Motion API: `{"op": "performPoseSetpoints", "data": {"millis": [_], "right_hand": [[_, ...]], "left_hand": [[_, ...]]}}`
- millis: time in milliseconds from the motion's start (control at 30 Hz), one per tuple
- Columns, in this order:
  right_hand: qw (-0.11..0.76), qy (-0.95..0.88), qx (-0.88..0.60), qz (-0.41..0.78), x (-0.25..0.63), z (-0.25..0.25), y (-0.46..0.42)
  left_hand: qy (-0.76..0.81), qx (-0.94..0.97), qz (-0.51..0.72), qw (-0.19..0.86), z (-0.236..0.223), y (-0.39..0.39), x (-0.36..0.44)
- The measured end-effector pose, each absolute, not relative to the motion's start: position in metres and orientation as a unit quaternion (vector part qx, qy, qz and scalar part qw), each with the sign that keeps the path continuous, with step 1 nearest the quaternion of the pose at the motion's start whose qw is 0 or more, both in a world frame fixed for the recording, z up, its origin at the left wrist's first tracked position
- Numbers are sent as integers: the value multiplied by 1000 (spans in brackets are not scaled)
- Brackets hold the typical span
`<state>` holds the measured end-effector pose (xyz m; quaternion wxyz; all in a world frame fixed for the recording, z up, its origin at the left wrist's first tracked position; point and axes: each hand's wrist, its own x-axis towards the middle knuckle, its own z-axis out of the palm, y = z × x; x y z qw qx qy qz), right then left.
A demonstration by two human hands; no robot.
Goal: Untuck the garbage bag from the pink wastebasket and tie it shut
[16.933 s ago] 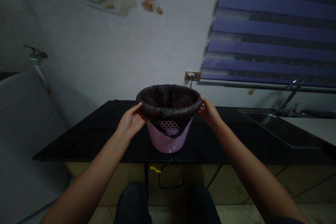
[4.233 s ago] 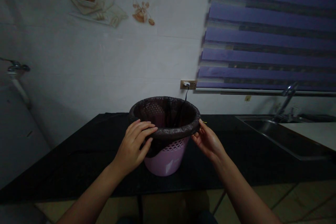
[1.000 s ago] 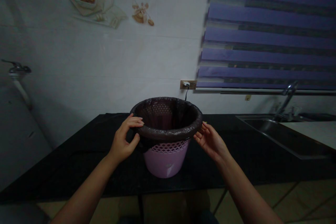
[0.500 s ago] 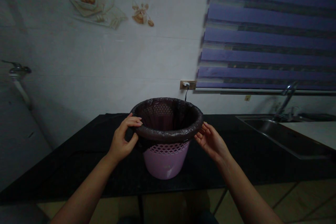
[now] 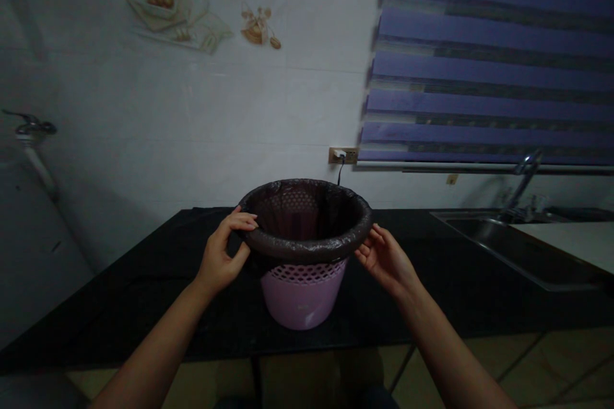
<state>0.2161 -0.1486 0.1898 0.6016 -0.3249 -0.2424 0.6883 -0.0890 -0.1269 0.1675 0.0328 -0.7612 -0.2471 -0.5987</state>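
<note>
A pink plastic trash can (image 5: 303,300) with a band of perforations stands upright on the dark countertop. A dark garbage bag (image 5: 311,248) lines it, its edge folded outward over the rim into a thick roll. My left hand (image 5: 223,252) grips the bag-covered rim at the left, fingers over the top and thumb below. At the opposite side, my right hand (image 5: 384,259) is closed at the rolled bag edge, fingers curled at its underside. Through the liner inside, the can's perforated wall shows faintly.
The black countertop (image 5: 158,307) runs along a tiled wall. A metal sink (image 5: 518,255) with a faucet (image 5: 522,185) is at the right. Behind the can, a charger (image 5: 339,154) with a cord sits in a wall socket. Another tap (image 5: 33,124) is at far left.
</note>
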Motion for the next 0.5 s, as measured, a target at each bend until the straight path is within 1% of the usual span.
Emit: {"op": "performPoseSetpoints", "data": {"millis": [133, 267, 333, 500], "right_hand": [[592, -260, -337, 685, 218, 188, -148], [569, -309, -382, 659, 222, 183, -147], [570, -342, -412, 624, 227, 178, -144], [614, -421, -463, 482, 246, 179, -124]], "left_hand": [[-247, -760, -600, 31, 167, -127, -89], [-246, -762, -598, 33, 169, -126, -89], [-248, -764, -594, 35, 169, -126, -89], [-271, -766, -581, 48, 170, -128, -90]]}}
